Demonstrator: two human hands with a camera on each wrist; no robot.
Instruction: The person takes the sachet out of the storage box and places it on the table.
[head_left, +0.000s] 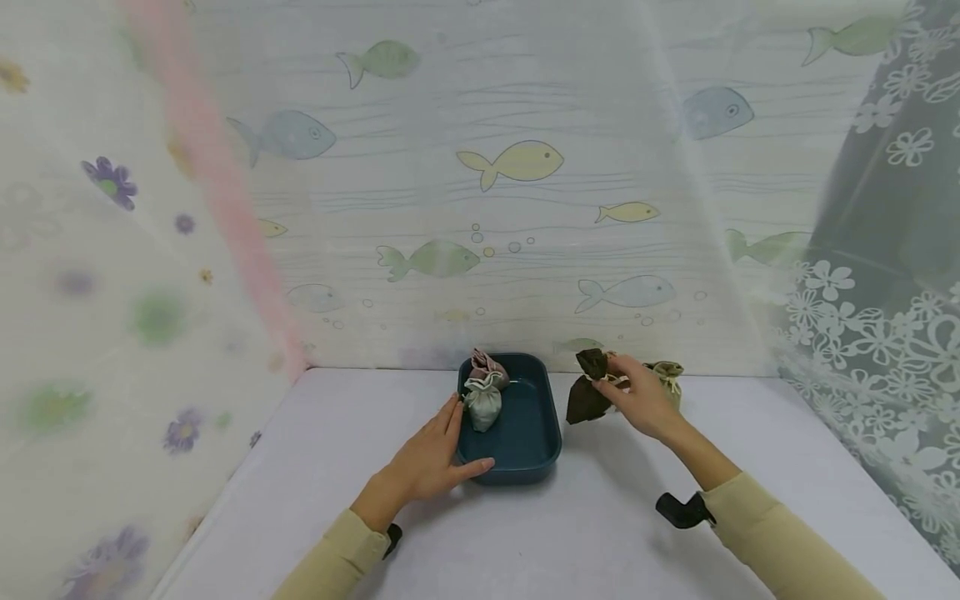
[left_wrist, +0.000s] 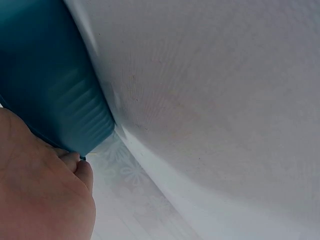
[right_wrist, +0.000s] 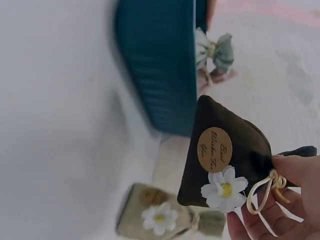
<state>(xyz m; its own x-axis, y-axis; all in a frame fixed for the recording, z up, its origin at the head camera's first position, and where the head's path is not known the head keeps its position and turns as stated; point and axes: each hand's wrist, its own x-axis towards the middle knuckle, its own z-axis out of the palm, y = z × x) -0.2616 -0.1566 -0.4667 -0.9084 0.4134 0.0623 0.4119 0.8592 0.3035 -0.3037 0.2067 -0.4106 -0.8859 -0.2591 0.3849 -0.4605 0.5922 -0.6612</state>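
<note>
A dark brown sachet [right_wrist: 220, 142] with a white flower, a round label and a gold cord hangs from my right hand [head_left: 643, 402], pinched at its tied neck. It is in the air just right of the blue tray [head_left: 528, 454]. My left hand [head_left: 423, 457] lies along the tray's left side, its straight fingers touching the rim and the thumb at the near edge. Inside the tray, a pale green sachet [head_left: 483, 407] sits in front of a pink one [head_left: 491, 368]. Behind my right hand stands a beige-green sachet [head_left: 670, 379], partly hidden in the head view.
A white-covered table [head_left: 495, 550] carries everything. Sheer curtains [head_left: 495, 208] with fish prints hang along its back edge, with flowered curtain fabric at left and right. A dark wrist-camera mount [head_left: 684, 510] juts out beside the right sleeve.
</note>
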